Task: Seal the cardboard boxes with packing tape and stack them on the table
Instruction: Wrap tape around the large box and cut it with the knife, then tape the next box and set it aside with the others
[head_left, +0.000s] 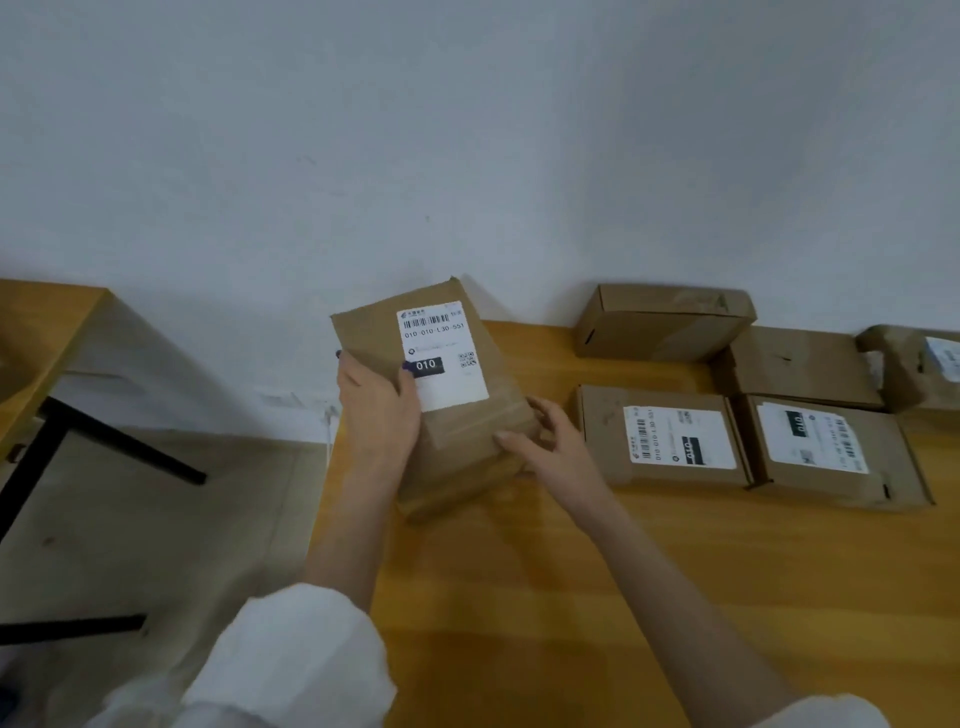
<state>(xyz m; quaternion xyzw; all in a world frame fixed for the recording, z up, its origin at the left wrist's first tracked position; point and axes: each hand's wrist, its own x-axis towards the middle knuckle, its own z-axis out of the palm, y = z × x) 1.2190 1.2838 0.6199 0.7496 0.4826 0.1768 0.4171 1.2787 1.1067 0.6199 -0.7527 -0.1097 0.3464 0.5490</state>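
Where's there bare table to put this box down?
The near part of the table, in front of the two labelled boxes and right of the held box, is bare wood. The far right, along the wall, is crowded with boxes.

You've got the box (467, 441) tilted over the left end of the wooden surface (571, 597). Your left grip (379, 410) is wrapped round its left edge with the thumb on the white label (441, 353), and your right grip (550, 447) has hold of the lower right corner. Off to your right, five more boxes (660, 332) sit bunched close together on the surface by the wall (467, 130), the front two label-up.
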